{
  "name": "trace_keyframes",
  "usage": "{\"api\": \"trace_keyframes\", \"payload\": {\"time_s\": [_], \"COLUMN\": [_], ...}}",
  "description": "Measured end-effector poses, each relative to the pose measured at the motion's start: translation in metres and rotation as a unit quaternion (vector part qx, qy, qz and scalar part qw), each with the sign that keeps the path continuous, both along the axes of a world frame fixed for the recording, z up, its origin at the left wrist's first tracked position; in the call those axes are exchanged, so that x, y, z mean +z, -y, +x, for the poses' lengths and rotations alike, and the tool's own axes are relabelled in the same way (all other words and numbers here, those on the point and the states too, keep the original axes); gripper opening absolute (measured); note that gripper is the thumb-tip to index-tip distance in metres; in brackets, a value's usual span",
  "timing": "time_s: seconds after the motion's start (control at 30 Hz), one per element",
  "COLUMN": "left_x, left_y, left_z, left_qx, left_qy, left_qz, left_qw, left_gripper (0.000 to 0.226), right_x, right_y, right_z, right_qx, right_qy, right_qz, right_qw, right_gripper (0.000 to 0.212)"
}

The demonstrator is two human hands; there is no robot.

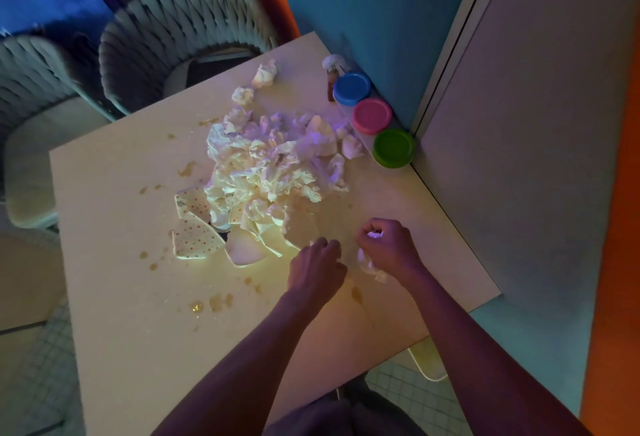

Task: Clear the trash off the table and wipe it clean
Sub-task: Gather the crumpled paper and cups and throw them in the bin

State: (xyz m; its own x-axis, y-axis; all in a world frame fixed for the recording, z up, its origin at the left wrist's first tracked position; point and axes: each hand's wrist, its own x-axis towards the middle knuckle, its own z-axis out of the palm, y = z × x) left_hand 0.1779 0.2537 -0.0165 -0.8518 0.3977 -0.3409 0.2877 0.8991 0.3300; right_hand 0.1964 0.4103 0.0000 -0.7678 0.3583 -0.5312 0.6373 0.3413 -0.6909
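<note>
Crumpled tissues [273, 172] are heaped mid-tabletop [114, 297], just ahead-left of the left hand [317, 271], curled with nothing seen in its grip, while the right hand [384, 245] clutches a wad [369, 264].

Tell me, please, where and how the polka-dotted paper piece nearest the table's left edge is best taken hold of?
My judgement: pinch the polka-dotted paper piece at its outer left edge, coming in from the left. That side lies bare on the beige table, while its right side runs into the heap of crumpled white tissues. The left hand is nearer; the right hand already grips a tissue.
</note>
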Motion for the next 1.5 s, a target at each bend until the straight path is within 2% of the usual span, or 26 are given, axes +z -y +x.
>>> {"api": "trace_keyframes", "payload": {"time_s": [0.1,0.33,0.5,0.63,0.77,1.03,1.33,1.5], "left_x": [0.002,0.012,0.018,0.019,0.019,0.023,0.027,0.021], "left_y": [0.015,0.041,0.058,0.068,0.078,0.100,0.114,0.117], "left_z": [0.011,0.028,0.038,0.049,0.058,0.051,0.023,0.020], "left_qx": [0.024,0.099,0.136,0.143,0.151,0.176,0.181,0.167], "left_qy": [-0.004,-0.035,-0.010,-0.016,-0.009,0.049,0.030,0.036], "left_qz": [0.012,0.018,0.014,0.035,0.068,0.126,0.146,0.169], "left_qw": [1.000,0.994,0.991,0.989,0.986,0.975,0.972,0.971], "left_gripper": [0.035,0.020,0.032,0.012,0.013,0.025,0.014,0.009], "right_x": [0.007,0.013,0.006,0.003,0.002,-0.025,-0.037,-0.038], "right_y": [0.004,0.014,0.023,0.029,0.038,0.071,0.092,0.098], "right_z": [0.002,0.023,0.034,0.042,0.045,0.034,0.016,0.020], "right_qx": [0.006,0.004,0.000,0.031,0.065,0.152,0.174,0.138], "right_qy": [-0.006,-0.006,0.005,0.031,0.050,0.061,0.079,0.098], "right_qz": [-0.002,0.011,0.016,0.057,0.092,0.189,0.307,0.282], "right_qw": [1.000,1.000,1.000,0.997,0.992,0.968,0.932,0.944], "right_gripper": [0.017,0.017,0.014,0.012,0.031,0.055,0.035,0.030]}}
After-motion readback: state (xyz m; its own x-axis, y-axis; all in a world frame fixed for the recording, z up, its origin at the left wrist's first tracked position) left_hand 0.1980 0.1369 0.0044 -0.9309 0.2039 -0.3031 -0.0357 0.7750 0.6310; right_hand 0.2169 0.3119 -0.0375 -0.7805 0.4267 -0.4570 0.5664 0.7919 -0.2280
